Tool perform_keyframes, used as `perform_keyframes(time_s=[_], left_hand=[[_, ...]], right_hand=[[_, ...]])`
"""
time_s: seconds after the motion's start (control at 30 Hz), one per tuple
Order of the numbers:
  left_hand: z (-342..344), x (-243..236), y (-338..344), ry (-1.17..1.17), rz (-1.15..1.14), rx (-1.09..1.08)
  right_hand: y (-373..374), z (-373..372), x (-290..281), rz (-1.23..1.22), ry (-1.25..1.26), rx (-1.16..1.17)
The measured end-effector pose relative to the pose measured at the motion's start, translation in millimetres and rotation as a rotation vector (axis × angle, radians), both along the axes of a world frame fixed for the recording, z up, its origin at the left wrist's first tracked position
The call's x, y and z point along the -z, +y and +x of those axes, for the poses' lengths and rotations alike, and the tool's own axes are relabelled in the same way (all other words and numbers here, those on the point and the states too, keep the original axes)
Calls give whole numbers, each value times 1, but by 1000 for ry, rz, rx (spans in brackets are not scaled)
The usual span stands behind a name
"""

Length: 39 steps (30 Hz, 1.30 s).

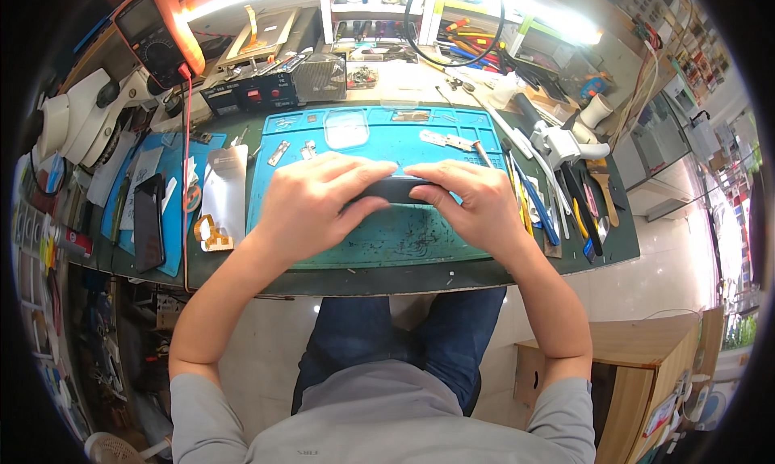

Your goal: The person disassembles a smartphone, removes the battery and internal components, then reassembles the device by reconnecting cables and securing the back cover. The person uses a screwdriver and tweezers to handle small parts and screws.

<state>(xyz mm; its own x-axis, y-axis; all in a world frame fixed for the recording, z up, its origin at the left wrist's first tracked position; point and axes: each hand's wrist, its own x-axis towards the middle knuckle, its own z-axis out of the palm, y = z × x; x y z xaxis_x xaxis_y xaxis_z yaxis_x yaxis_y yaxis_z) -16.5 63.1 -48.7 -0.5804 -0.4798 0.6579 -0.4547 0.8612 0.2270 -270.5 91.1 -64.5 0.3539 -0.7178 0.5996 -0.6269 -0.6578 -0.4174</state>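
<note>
Between both hands, a dark, slim phone (391,190) is held edge-on above the blue work mat (436,246). My left hand (319,198) pinches its left end, thumb below and fingers along the upper edge. On the other end, my right hand (470,199) grips it the same way. The fingers of both hands nearly meet at the middle of the upper edge. Which side of the phone faces up cannot be made out. Beyond the hands, a clear square tray (345,130) and small metal parts (446,140) lie on the mat.
At the left stand an orange multimeter (153,40), a white microscope (77,117) and a dark phone (150,222) on a smaller mat. Tweezers and screwdrivers (539,198) lie at the right, near a white hand tool (565,144). A black box with knobs (254,93) sits behind.
</note>
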Motion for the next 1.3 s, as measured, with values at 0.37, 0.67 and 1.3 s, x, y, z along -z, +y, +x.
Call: perform_keyframes(time_s=[0.37,0.67,1.3], left_hand=[[2,5,-6,70,128,19],[-12,-1,3,170,18,31],[-8,14,17,645,396,263]], right_hand=[[12,0,-12,178,-198,14],[24,11,-22,112,-239,26],[40,28,-36,-101,-266,39]])
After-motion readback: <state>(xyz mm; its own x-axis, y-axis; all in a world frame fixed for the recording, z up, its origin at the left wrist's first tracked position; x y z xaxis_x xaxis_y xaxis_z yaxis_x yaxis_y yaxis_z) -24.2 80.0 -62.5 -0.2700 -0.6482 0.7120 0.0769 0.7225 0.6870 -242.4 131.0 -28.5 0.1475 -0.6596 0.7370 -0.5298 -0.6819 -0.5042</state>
